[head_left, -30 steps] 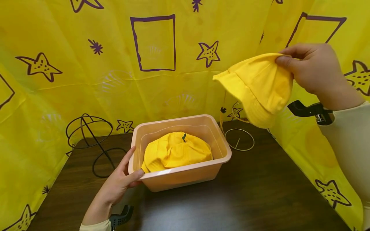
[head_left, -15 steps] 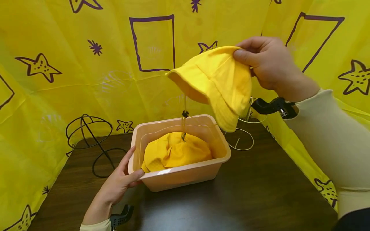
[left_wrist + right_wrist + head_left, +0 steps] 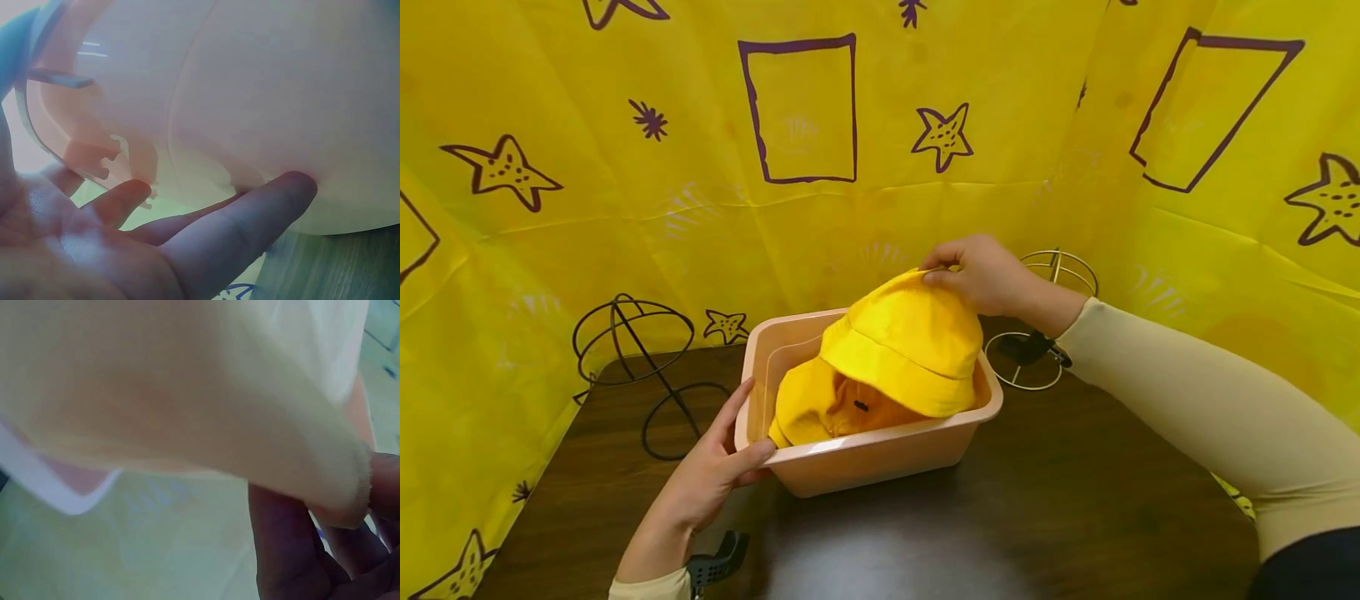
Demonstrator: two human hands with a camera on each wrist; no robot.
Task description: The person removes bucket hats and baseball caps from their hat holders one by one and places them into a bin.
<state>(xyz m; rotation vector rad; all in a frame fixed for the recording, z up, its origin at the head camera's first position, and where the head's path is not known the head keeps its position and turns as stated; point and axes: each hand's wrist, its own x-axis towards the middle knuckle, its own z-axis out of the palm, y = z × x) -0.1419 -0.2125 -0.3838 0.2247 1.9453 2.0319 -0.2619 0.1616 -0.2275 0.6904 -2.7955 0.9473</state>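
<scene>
My right hand (image 3: 988, 279) pinches the edge of a yellow brimmed hat (image 3: 913, 329), which hangs tilted inside a peach plastic basin (image 3: 872, 471). Under it lies another yellow hat (image 3: 801, 400), partly covered, and a small black cord stopper (image 3: 861, 406) shows between them. At the basin's left front corner my left hand (image 3: 707, 471) grips the rim, thumb on top. From the left wrist, the fingers (image 3: 250, 219) lie against the basin's outer wall (image 3: 269, 94). Close up in the right wrist view, the hat cloth (image 3: 156, 394) runs between thumb and fingers.
A black wire hat stand (image 3: 666, 387) stands left of the basin on the dark wooden table (image 3: 1037, 508). Behind my right forearm is a gold wire stand (image 3: 1022, 379), partly hidden. Yellow printed sheets (image 3: 685, 108) enclose the table at the back and sides.
My right hand has carried the hat leftward and down from the upper right into the basin, over the other hat. The left hand and basin have stayed in place.
</scene>
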